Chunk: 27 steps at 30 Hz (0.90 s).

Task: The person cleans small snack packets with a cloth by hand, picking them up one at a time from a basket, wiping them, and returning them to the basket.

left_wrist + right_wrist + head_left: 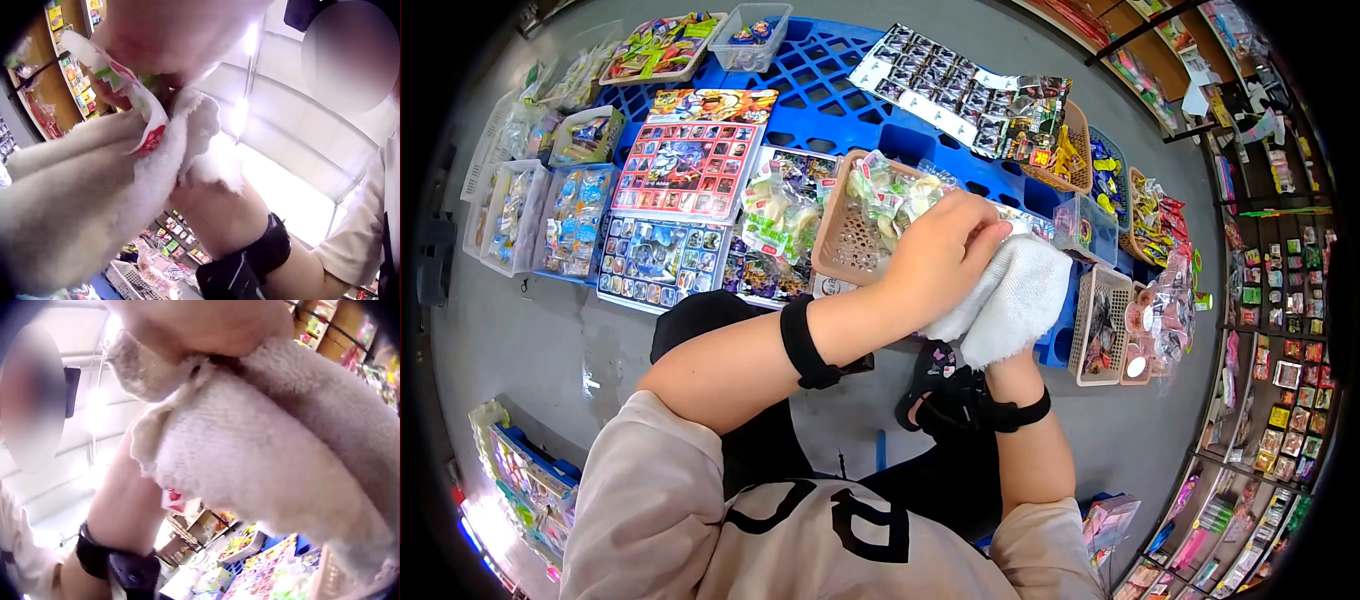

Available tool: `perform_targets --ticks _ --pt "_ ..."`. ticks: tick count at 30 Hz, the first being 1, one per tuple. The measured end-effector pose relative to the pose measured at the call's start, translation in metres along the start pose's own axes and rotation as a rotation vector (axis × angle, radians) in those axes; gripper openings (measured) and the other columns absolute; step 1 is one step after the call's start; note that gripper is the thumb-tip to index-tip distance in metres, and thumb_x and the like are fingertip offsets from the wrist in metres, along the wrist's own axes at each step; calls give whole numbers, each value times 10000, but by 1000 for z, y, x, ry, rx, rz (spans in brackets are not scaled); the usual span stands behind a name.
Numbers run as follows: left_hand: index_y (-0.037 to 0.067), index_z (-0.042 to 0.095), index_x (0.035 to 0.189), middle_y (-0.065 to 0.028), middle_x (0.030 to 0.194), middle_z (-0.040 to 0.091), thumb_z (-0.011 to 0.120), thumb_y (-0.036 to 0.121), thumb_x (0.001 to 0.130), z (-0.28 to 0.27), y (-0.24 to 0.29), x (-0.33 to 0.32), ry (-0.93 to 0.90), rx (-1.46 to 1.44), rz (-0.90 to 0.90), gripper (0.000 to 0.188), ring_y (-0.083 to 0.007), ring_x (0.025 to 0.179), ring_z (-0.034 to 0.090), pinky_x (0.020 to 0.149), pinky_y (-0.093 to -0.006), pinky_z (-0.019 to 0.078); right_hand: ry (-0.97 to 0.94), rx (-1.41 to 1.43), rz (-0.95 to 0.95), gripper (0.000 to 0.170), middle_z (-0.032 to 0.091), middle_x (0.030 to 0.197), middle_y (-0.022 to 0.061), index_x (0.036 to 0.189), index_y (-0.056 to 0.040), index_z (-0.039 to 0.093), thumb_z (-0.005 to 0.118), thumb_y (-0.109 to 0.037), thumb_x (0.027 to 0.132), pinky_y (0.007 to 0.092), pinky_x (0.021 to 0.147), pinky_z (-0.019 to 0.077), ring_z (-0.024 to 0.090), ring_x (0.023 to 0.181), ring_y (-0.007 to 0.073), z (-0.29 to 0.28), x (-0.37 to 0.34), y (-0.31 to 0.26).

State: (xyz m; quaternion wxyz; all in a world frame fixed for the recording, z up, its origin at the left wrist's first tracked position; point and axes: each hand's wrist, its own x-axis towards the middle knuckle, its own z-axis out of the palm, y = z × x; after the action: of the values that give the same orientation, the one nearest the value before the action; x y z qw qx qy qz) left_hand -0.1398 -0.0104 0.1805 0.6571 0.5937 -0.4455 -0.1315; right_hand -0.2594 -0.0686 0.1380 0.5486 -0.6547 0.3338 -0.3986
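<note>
My left hand (943, 250) has its fingers curled over a small clear packet with red, white and green print (150, 139), which shows best in the left wrist view. A fluffy white cloth (1027, 290) hangs in folds against the packet. My right hand (206, 328) grips this cloth from above in the right wrist view; in the head view the cloth covers most of that hand. Both hands meet over the right edge of a tan basket (840, 240) that holds similar packets. More such packets (780, 215) lie left of the basket.
A blue pallet (815, 60) carries printed card sheets (690, 165) and clear bins of packets (578, 225). Baskets of snacks (1160, 215) stand on the right, near a pale basket (1100, 325). Stocked shelves (1280, 330) line the right side. A shoe (940, 375) is below the hands.
</note>
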Motion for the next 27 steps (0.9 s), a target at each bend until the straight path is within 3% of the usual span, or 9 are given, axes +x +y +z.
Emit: perform_targets --ticks 7,10,13,17,19,20,23,25,27 --pt "0 541 812 -112 727 566 548 160 810 3 -6 3 -167 -115 -307 160 -189 619 540 579 -294 428 -70 -480 -273 248 518 1005 116 1026 13 496 529 -109 812 284 790 410 501 918 206 -5 6 -6" --pt "2 537 822 -85 691 558 530 167 824 6 -3 2 -30 -1 -219 165 -149 597 519 557 -278 418 85 213 108 167 533 931 100 954 4 519 506 -85 813 276 747 417 506 864 200 1 2 4" --pt "9 537 791 -134 673 555 519 188 822 1 -9 14 153 -46 -268 183 -258 602 541 557 -334 416 -42 -62 -49 140 533 878 102 911 -7 515 508 -92 800 296 709 419 510 818 211 12 -8 -15" --pt "-3 515 777 -113 632 534 495 183 846 1 -10 20 209 -178 -298 199 -229 563 517 537 -332 401 -255 -659 -392 236 523 829 160 825 -16 523 587 -122 624 345 706 399 500 799 296 17 -12 -51" --pt "-4 505 772 -123 640 529 499 158 840 3 -3 12 175 -211 -335 176 -246 568 511 540 -338 398 -727 -1054 -618 273 514 772 164 755 -23 523 625 -163 544 372 660 379 488 749 315 3 11 -83" --pt "-3 506 811 -99 679 528 488 173 853 7 -4 5 135 -107 -190 182 -182 608 490 565 -303 397 -282 -894 -670 279 496 663 152 679 -33 517 654 -189 492 398 570 356 477 634 322 12 0 -63" --pt "-12 504 852 -98 724 527 478 184 862 10 -4 3 95 17 -38 197 -146 644 483 598 -277 401 -317 -940 -744 322 470 613 143 651 -32 511 677 -219 448 391 534 344 454 576 320 17 7 -74" --pt "-16 484 785 -146 663 517 507 125 827 6 -4 8 145 -97 -188 149 -278 595 503 570 -333 403 -376 -882 -719 338 485 624 140 665 -33 517 681 -247 461 372 531 362 476 594 310 14 3 -61" --pt "-14 485 791 -147 663 516 503 129 830 0 -11 18 183 -162 -280 149 -279 597 503 570 -331 403 -454 -650 -327 286 504 613 127 625 -63 537 673 -262 472 366 539 382 506 604 308 27 -11 -50"
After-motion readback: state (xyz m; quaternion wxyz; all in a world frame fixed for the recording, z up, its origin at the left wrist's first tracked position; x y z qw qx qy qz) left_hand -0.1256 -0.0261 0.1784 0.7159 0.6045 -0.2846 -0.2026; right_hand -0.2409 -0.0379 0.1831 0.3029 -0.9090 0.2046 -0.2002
